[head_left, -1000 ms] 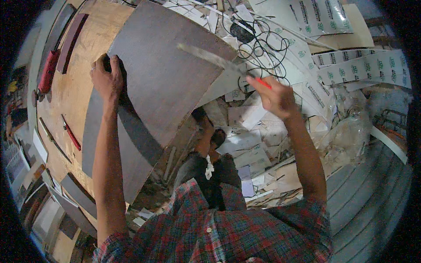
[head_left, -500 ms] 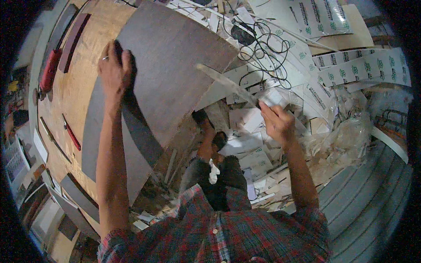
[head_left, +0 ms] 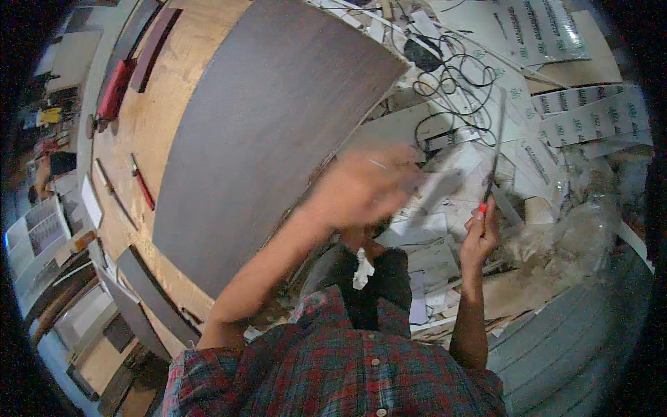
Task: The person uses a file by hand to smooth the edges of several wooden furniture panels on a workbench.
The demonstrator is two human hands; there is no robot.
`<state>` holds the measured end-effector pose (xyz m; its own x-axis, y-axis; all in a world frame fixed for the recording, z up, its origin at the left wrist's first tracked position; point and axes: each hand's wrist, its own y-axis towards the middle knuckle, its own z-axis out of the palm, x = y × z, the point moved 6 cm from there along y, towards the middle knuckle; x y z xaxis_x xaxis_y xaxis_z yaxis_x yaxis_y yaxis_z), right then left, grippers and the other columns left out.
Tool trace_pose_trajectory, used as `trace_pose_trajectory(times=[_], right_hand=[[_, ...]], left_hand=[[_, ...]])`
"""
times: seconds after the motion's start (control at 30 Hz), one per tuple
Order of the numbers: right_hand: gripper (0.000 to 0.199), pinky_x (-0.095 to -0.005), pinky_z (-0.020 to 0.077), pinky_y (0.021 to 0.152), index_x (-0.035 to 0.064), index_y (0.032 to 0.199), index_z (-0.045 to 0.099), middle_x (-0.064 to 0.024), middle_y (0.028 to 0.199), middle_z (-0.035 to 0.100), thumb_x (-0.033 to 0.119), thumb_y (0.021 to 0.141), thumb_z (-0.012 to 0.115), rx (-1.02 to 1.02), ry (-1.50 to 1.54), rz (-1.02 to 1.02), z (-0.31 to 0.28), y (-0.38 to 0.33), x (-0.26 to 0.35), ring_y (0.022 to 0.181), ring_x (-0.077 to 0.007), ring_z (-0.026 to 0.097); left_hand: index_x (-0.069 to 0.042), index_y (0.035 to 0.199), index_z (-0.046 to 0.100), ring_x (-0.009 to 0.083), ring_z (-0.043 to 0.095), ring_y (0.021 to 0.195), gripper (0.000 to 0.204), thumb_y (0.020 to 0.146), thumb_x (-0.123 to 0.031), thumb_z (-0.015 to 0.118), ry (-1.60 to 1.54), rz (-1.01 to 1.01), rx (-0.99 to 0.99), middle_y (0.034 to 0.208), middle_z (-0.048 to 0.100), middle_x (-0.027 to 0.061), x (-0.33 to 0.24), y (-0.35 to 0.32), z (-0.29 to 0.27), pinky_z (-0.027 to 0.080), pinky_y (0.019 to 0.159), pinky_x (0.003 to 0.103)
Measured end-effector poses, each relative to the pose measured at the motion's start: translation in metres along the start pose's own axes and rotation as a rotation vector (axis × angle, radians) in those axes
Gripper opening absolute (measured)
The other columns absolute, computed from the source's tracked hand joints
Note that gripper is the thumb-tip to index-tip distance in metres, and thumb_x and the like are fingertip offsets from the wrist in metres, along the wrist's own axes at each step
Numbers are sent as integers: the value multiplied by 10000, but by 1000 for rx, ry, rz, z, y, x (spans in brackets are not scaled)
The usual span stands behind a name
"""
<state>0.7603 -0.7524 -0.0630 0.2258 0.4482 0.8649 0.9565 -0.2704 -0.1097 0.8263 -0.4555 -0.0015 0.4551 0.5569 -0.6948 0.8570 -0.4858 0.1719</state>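
**Long blade up in the right hand, left hand a blur over the floor scraps**

Right hand (head_left: pixel 479 233) is raised, fingers wrapped round the orange-tipped end of a long thin grey metal strip (head_left: pixel 495 149), which stands nearly upright and runs up across the tangle of black cable (head_left: pixel 451 76). That grip is firm and closed. The left hand (head_left: pixel 361 184) is smeared by motion, out in front of the chest and just right of the board's lower edge; how far its fingers are open I cannot tell, though a pale flat blurred piece (head_left: pixel 436 193) shows just beside it, and whether it is held is not clear.

To the left lies the large dark brown laminate sheet (head_left: pixel 271 132), flat on the pale plywood worktable (head_left: pixel 149 118), its right corner jutting past the table edge. A red-handled tool (head_left: pixel 144 186) rests on the plywood left of the sheet. Beneath both hands the floor is littered with white printed paper strips (head_left: pixel 583 118) and offcuts.
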Motion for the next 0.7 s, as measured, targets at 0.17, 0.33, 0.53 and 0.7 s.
trace_pose_trajectory(times=[0.17,0.33,0.53,0.7], right_hand=[[443,-357,486,783,6,1379,542,-163,959,615,56,940,572,298,-49,-230,61,2,76,873,-288,602],[467,-399,504,683,92,1407,542,-153,876,610,59,941,551,408,-154,-404,100,33,91,743,-297,599],[505,-473,536,663,119,1369,574,-160,873,623,16,875,539,566,-256,-642,201,-99,135,720,-346,617],[437,-450,532,717,63,1307,616,-161,887,646,22,876,555,452,-119,-774,172,-92,134,783,-355,628]], left_hand=[[-23,1344,559,374,505,1289,482,904,-191,661,422,-519,-437,1406,510,233,136,-158,-165,413,1069,429],[-87,1482,437,377,327,1433,572,976,-348,488,710,-625,-186,1542,361,216,148,-270,-193,244,1174,487],[-167,1532,369,307,250,1483,581,996,-387,418,769,-617,-247,1593,312,125,152,-276,-179,161,1201,466],[-206,1533,367,280,249,1486,590,989,-424,428,788,-635,-275,1593,322,86,157,-279,-180,142,1204,489]])
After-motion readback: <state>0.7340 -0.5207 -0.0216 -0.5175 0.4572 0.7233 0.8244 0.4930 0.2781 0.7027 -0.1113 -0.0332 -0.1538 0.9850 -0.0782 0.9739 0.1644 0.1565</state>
